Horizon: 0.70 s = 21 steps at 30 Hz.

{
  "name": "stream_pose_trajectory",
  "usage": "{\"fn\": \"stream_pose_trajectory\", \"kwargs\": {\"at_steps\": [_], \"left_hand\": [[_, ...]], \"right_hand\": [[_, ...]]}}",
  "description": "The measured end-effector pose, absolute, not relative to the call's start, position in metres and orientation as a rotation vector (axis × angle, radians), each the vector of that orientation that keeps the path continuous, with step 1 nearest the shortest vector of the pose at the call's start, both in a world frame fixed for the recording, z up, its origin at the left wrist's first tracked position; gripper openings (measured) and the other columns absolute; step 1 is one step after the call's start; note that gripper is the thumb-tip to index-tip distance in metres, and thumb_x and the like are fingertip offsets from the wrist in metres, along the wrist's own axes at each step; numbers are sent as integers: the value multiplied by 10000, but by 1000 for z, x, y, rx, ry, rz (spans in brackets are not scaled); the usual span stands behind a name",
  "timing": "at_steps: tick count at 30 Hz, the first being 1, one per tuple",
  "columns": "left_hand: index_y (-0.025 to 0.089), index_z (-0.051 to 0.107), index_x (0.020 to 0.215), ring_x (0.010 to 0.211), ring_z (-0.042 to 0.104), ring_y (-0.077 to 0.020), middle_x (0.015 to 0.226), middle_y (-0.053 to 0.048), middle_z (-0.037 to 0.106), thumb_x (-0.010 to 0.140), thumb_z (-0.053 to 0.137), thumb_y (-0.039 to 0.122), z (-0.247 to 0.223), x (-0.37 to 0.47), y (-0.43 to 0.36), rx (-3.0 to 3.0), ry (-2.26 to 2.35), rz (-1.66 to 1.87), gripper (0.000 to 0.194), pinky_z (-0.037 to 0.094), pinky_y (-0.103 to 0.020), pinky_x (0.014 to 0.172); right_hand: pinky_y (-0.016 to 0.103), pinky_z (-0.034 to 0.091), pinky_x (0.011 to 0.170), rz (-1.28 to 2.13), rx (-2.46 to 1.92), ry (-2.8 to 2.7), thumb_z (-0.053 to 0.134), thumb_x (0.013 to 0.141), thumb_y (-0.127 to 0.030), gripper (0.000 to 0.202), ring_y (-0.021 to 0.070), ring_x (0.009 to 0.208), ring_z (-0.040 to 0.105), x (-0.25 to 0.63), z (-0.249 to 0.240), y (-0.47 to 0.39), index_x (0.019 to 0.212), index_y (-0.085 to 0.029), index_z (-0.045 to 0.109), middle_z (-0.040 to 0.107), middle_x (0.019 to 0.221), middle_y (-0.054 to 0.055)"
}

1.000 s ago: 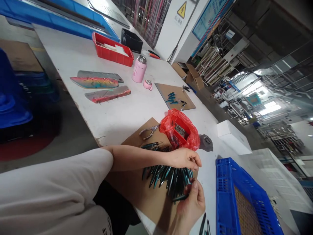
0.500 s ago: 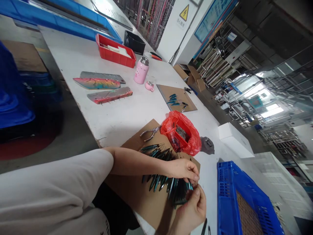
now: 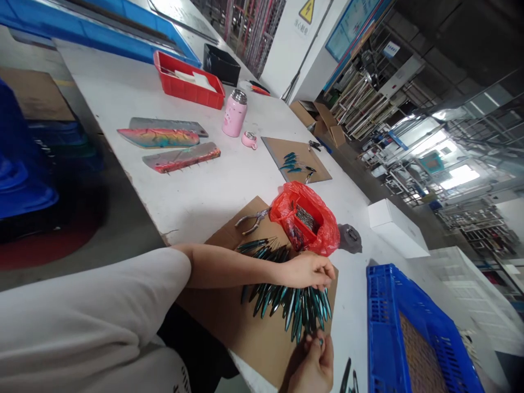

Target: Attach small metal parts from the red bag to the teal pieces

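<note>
Pale beige short sleeve on left arm, loose soft fabric with folds, ending above elbow. Forearm bare below it. Small dark print near sleeve's lower hem, too small to read. Dark garment showing under sleeve, near lap. Left hand (image 3: 306, 269) bare: no glove, ring or watch seen. Right hand (image 3: 311, 365) bare too, only partly in view at near edge.

Two hands: left (image 3: 307, 268), right (image 3: 313, 365). One table (image 3: 213, 191). Two cardboard sheets (image 3: 254, 333) (image 3: 275, 147). One red bag (image 3: 323, 240). One pliers (image 3: 251, 220). One blue crate (image 3: 385, 305). One white box (image 3: 395, 229). One pink flask (image 3: 234, 113). One red tray (image 3: 184, 90). Three painted plates (image 3: 158, 137). Teal lures (image 3: 286, 303) too many to count.
</note>
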<state>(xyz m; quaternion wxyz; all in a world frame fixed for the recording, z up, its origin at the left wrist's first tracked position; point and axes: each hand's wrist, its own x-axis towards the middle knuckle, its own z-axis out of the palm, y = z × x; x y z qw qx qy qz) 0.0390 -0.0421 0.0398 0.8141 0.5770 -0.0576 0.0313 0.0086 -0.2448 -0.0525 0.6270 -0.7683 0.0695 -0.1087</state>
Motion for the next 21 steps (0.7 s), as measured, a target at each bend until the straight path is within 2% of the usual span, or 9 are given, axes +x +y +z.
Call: {"fn": "stream_pose_trajectory", "kwargs": {"at_steps": [2,7,10,13,18,21], "left_hand": [[140,553,871,677,578,-80,783,-15,593,772,515,204,39,40,-42,1260,-143,73,124,469,-223,637],[132,578,927,807,575,-90,860,-30,609,707,590,136,41,39,-42,1340,-251,158,221,447,-223,772],[126,592,920,728,577,-88,801,-29,609,724,591,209,43,35,-41,1342,-280,154,213,454,-207,702],[126,605,910,652,569,-80,762,-29,603,751,564,288,47,31,-39,1323,-277,129,231,453,-199,644],[130,636,831,644,561,-65,818,-28,576,713,606,283,50,32,-35,1408,-234,180,196,447,-181,662],[123,609,837,635,553,-71,767,-20,581,711,609,309,47,35,-37,1331,-196,127,225,445,-186,630]], "right_hand": [[250,525,650,-224,-1725,120,564,718,-346,405,153,771,614,10,-49,-248,1115,-283,512,625,975,-3],[268,483,784,-228,-1630,83,595,708,-328,525,142,871,584,17,-20,-235,1198,-208,452,556,1131,66],[270,453,836,-209,-1650,51,597,706,-327,542,164,989,536,22,-11,-215,1206,-181,446,520,1188,85],[300,421,886,-135,-1618,-15,579,722,-315,517,175,1025,515,27,-7,-193,1195,-148,452,515,1193,96],[304,369,937,-128,-1503,-103,536,752,-274,481,146,1059,489,32,-1,-163,1211,-176,428,500,1217,68],[316,379,928,-172,-1537,-89,532,747,-285,445,155,1048,497,31,-5,-157,1175,-182,466,510,1204,67]]}}
